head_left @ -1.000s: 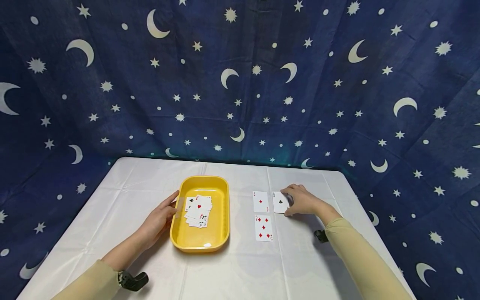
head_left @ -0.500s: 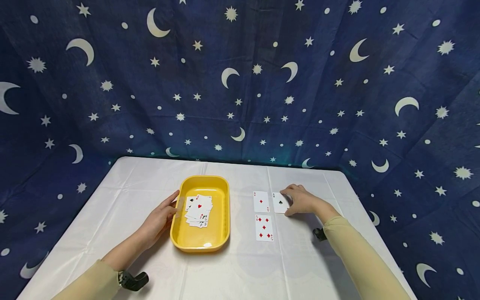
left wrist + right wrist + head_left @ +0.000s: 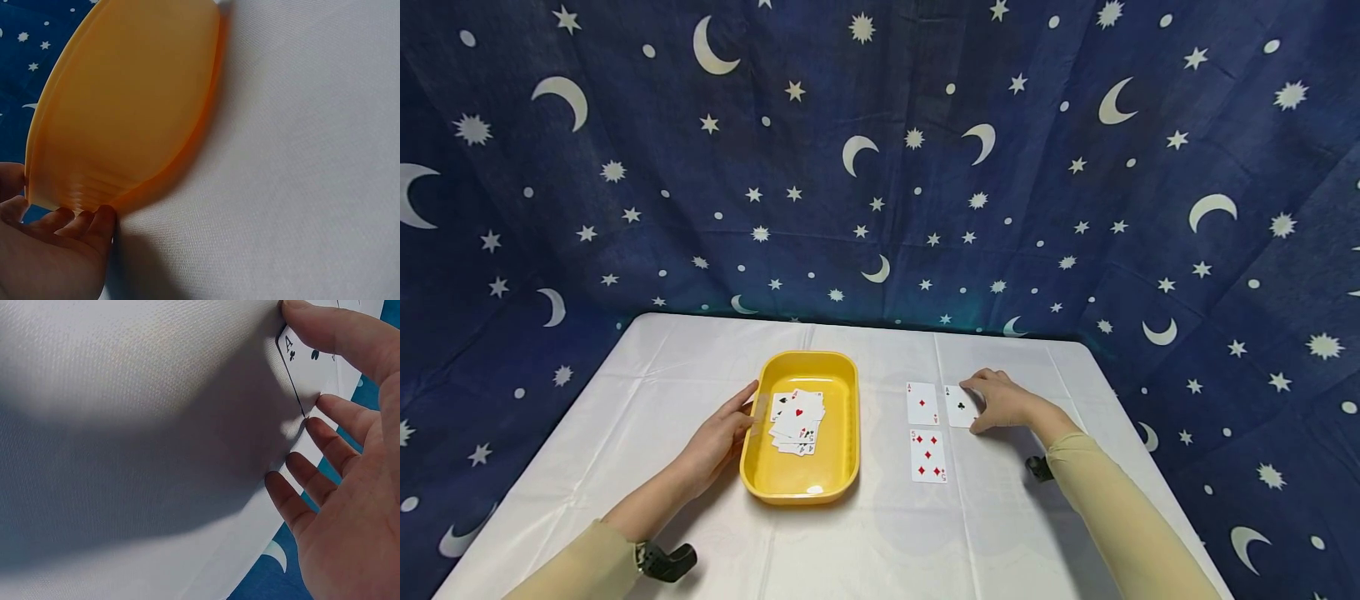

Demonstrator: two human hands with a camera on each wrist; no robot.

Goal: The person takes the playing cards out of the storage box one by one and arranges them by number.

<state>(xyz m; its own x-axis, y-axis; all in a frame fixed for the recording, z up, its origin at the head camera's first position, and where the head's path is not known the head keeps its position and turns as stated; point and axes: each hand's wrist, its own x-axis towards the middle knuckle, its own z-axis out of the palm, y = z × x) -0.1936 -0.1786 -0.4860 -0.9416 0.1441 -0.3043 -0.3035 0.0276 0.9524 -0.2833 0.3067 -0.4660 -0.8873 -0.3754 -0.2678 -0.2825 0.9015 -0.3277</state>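
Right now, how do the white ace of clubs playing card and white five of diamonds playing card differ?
The ace of clubs shows one central black club; the five of diamonds shows five large red diamonds. The right hand touches and partly covers the ace; the five lies untouched and uncovered. Both cards lie face up on the white cloth.

From where I stand: yellow tray [image 3: 838, 471] on the white-covered counter [image 3: 880, 550]. Inside tray: overlapping face-up cards [image 3: 799, 425]. At tray's left side: left hand [image 3: 717, 440], fingers touching it. Right of tray: ace of diamonds [image 3: 922, 403], five of diamonds [image 3: 928, 456]. Farther right of tray: right hand [image 3: 1006, 402] gripping ace of clubs [image 3: 958, 408] by its edges. Beyond tray: blue curtain [image 3: 820, 250], moons and stars.
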